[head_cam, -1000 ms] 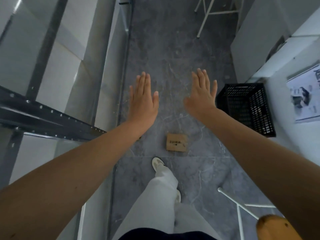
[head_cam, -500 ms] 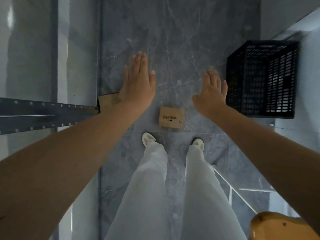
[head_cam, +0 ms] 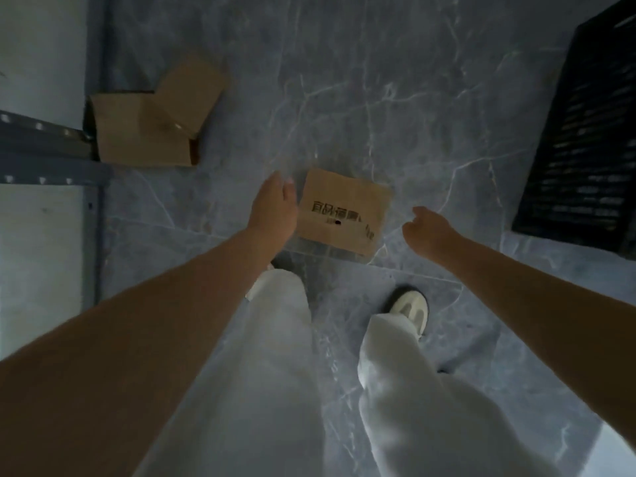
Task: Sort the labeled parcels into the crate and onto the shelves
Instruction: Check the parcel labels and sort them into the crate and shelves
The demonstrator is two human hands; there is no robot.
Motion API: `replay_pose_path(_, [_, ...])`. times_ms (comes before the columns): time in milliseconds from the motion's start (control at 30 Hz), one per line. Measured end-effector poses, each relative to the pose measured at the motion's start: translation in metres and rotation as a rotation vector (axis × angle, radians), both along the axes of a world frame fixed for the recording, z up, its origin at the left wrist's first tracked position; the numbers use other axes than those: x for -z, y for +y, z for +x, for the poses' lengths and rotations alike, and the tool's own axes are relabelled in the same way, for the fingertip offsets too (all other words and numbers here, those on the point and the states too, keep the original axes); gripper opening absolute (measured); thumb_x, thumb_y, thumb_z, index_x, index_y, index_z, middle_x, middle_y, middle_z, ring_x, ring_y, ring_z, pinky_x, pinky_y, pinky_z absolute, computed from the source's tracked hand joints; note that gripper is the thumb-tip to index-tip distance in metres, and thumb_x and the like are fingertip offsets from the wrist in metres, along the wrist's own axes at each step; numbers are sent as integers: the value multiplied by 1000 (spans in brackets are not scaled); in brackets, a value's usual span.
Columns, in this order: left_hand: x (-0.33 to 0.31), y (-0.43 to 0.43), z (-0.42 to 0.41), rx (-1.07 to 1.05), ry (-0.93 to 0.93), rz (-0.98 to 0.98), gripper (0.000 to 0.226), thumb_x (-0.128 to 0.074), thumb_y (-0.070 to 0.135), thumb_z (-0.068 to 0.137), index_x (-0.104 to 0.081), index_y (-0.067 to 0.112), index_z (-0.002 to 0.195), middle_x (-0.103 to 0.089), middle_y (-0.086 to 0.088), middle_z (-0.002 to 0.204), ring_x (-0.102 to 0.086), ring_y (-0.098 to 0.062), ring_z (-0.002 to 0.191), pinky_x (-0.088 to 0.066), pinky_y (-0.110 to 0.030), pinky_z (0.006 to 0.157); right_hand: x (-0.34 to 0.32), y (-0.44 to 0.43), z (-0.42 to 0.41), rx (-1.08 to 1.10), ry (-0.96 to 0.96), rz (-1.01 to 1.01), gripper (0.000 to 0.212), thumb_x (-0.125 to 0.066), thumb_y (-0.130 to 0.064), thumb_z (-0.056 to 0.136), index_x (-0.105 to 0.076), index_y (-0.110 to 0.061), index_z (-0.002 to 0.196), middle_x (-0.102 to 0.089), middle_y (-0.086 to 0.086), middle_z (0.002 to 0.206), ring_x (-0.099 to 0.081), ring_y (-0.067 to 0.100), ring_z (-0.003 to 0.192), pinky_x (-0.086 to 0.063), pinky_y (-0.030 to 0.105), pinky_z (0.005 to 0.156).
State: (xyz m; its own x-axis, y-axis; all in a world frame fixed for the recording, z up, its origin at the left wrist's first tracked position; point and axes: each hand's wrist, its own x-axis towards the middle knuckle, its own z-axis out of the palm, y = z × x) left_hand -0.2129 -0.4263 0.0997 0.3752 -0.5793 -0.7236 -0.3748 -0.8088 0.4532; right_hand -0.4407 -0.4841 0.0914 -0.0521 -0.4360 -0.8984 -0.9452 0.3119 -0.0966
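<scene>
item: labeled parcel [head_cam: 344,211], flat on the floor [head_cam: 378,98] ahead of the shoes [head_cam: 409,308]. left hand [head_cam: 275,204] loosely open at its left edge, contact unclear. right hand [head_cam: 430,228] half-curled, empty, just off the right edge. risk, as i judge it: an uneven two-sided grip lets the parcel tilt or slip. crate [head_cam: 585,132] well apart.

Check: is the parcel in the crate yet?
No, the parcel lies on the floor by the left hand, well apart from the crate.

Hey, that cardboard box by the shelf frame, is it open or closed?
Open: the cardboard box has a flap sticking outward, and dark gaps show at its edges.
</scene>
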Motion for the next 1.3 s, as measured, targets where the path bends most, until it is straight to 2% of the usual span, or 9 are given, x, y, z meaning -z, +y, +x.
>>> replay_pose_path(133, [71, 2, -21, -79, 130, 95, 47, -22, 32, 108, -50, 3, 133, -54, -16, 134, -51, -29, 125, -35, -25, 93, 73, 4, 5, 204, -93, 75, 37, -39, -3, 100, -46, 7, 136, -51, 26, 136, -50, 40, 127, -44, 45, 106])
replay_pose_path(333, [64, 5, -29, -250, 189, 27, 48, -22, 35, 108, -47, 10, 141, -51, -10, 142, -47, -22, 129, -32, -27, 106, 71, 11, 24, 753, -189, 29, 31, -34, 3, 99, -61, 0, 114, -66, 11, 99, -68, 22, 85, -59, 26, 58])
replay_pose_path(467, [11, -6, -13, -439, 170, -82, 44, -25, 30, 108, -45, 13, 144, -50, 1, 136, -45, -16, 129, -29, -18, 105, 12, 1, 44, 787, -317, 32, 35, -33, 11, 92, -61, -8, 100, -63, -1, 87, -65, 14, 81, -58, 33, 84])
replay_pose_path(567, [-50, -27, 6, -550, 62, -176, 41, -30, 26, 108, -46, 9, 141, -45, 9, 128, -43, -7, 121, -24, -5, 94, -54, -31, 67, 772, -416, -20, 38, -34, 12, 89, -65, -9, 91, -66, -1, 92, -67, 16, 87, -57, 34, 87])
replay_pose_path(667, [-115, -52, 32, -706, 62, -224, 42, -36, 33, 105, -57, 10, 133, -60, -4, 127, -56, -21, 118, -43, -31, 104, -130, -69, 88, 726, -475, -76, 35, -37, 8, 90, -68, -5, 99, -70, 14, 113, -69, 27, 99, -59, 36, 86])
replay_pose_path(867, [-304, -84, 67, -813, 105, -393, 47, -37, 46, 95, -68, 16, 114, -68, -9, 115, -63, -29, 106, -51, -48, 97, -306, -123, 136, 571, -620, -190, 28, -48, -30, 98, -66, -10, 105, -68, 19, 115, -67, 32, 102, -55, 50, 93])
replay_pose_path(1033, [-489, -72, 90, -918, -7, -638, 32, -43, 32, 98, -72, 16, 99, -70, -4, 94, -66, -21, 83, -51, -24, 52, -472, -120, 177, 428, -778, -299, 64, -27, -61, 98, -53, -16, 136, -62, 11, 125, -61, 31, 111, -49, 51, 99])
replay_pose_path(1200, [-637, 9, 86, -1004, -146, -792, 31, -46, 33, 96, -71, 26, 79, -73, 0, 90, -67, -21, 88, -56, -38, 78, -632, -76, 196, 236, -944, -363, 69, -19, -63, 99, -45, -18, 144, -52, 9, 141, -51, 30, 125, -42, 42, 105])
replay_pose_path(1300, [-705, 64, 83, -1043, -215, -906, 27, -48, 19, 97, -69, 20, 80, -72, -3, 83, -69, -25, 83, -58, -39, 78, -713, -44, 208, 173, -1016, -373, 66, -18, -58, 101, -36, -15, 148, -45, 4, 141, -47, 28, 127, -38, 34, 98])
